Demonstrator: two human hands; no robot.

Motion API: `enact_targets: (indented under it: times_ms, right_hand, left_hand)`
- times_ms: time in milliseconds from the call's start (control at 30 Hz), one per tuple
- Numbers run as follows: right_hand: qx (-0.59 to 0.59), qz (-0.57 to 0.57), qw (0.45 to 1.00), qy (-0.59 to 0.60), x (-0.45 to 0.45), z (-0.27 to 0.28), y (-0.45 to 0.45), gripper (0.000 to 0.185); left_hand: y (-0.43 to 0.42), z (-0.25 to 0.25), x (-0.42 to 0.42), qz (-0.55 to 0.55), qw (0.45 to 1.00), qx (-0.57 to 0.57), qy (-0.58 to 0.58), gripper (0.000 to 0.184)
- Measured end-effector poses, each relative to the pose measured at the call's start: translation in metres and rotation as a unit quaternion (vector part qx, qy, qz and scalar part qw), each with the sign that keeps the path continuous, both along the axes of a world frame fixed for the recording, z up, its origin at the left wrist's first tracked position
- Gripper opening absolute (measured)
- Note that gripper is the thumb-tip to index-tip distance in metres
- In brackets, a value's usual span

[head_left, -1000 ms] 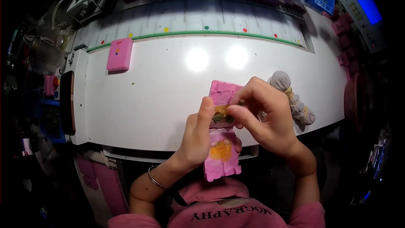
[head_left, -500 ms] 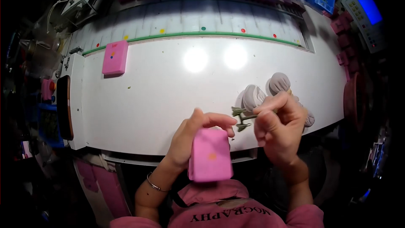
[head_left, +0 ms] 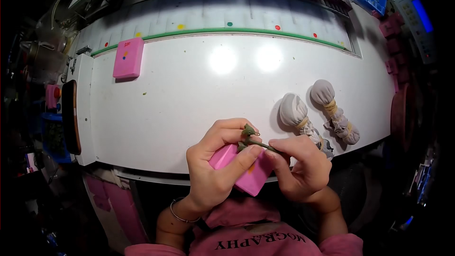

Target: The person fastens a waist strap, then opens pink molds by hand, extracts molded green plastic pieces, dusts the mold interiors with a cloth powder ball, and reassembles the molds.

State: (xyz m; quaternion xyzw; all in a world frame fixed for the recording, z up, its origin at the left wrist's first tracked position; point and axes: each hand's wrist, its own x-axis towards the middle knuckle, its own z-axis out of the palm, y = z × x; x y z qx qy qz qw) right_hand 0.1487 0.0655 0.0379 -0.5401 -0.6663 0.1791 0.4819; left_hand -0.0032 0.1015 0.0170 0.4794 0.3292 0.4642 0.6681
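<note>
Your left hand [head_left: 213, 173] holds a pink block-shaped mould [head_left: 258, 174] at a slant in front of you, over the near edge of the white worktable [head_left: 185, 90]. Its fingers curl around the far side and its thumb lies across the top, probably to steady the mould while bracing the dark green branched piece [head_left: 261, 144]. That piece is above the mould's far end, between your 2 hands; your right hand [head_left: 303, 167] pinches its stem between thumb and forefinger — a light grip that seems meant to spare the thin shape. How the right hand's other fingers lie is hard to tell. To your right, 2 tied cloth bundles [head_left: 292, 109] lie side by side, apparently within easy reach, and 1 closed pink block [head_left: 128, 59] with coloured dots sits at far left. The blue bin [head_left: 51, 115] at left holds dark green pieces [head_left: 56, 135] — the blue tray [head_left: 379, 7] at upper right has small greenish items inside.
</note>
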Motion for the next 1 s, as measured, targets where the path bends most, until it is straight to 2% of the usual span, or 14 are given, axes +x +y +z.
enact_targets:
  times_ms: [200, 400, 467, 500, 533, 567, 600, 633, 700, 733, 800, 833, 900, 1000]
  right_hand:
    - [0.044, -0.019, 0.996, -0.076, -0.003, 0.003, -0.002, 0.027]
    - [-0.023, 0.022, 0.997, -0.076, 0.006, 0.011, -0.007, 0.016]
    - [-0.198, 0.064, 0.971, 0.122, 0.008, 0.018, -0.007, 0.007]
    - [-0.197, 0.067, 0.970, 0.122, 0.013, 0.019, -0.007, 0.007]
    - [-0.315, 0.120, 0.909, 0.245, 0.020, 0.020, -0.006, 0.011]
    - [-0.423, 0.167, 0.816, 0.358, 0.023, 0.021, -0.005, 0.017]
    - [-0.464, 0.172, 0.764, 0.414, 0.022, 0.023, -0.005, 0.027]
    - [-0.464, 0.173, 0.764, 0.413, 0.023, 0.024, -0.005, 0.027]
    - [-0.491, 0.152, 0.808, 0.289, 0.028, 0.024, -0.006, 0.028]
    - [-0.492, 0.154, 0.807, 0.287, 0.028, 0.024, -0.006, 0.028]
    - [-0.451, 0.212, 0.863, 0.083, 0.029, 0.024, -0.006, 0.028]
    - [-0.452, 0.214, 0.862, 0.082, 0.029, 0.021, -0.007, 0.028]
    - [-0.392, 0.236, 0.887, -0.064, 0.029, 0.012, -0.011, 0.028]
    - [-0.376, 0.200, 0.902, -0.068, 0.024, 0.021, -0.007, 0.019]
  left_hand:
    - [-0.001, 0.005, 0.005, 0.007, 1.000, 0.014, -0.014, 0.013]
    - [0.000, 0.016, 0.003, 0.012, 0.995, 0.087, 0.051, 0.014]
    - [0.001, 0.026, 0.001, 0.009, 0.985, 0.137, 0.101, 0.016]
    - [0.002, 0.029, 0.000, 0.011, 0.985, 0.138, 0.102, 0.016]
    - [0.004, 0.031, -0.001, 0.013, 0.979, 0.162, 0.123, 0.017]
    - [0.004, 0.033, -0.002, 0.014, 0.972, 0.187, 0.143, 0.018]
    - [0.005, 0.035, -0.003, 0.016, 0.972, 0.187, 0.143, 0.018]
    - [0.006, 0.036, -0.004, 0.032, 0.962, 0.211, 0.170, 0.019]
    - [0.008, 0.036, -0.007, 0.051, 0.951, 0.234, 0.197, 0.020]
    - [0.008, 0.035, -0.008, 0.068, 0.943, 0.254, 0.205, 0.022]
    - [0.009, 0.034, -0.010, 0.086, 0.934, 0.273, 0.213, 0.025]
    - [0.008, 0.033, -0.010, 0.091, 0.932, 0.274, 0.220, 0.025]
    - [0.008, 0.032, -0.011, 0.096, 0.930, 0.274, 0.226, 0.026]
    - [0.008, 0.034, -0.013, 0.075, 0.932, 0.259, 0.242, 0.024]
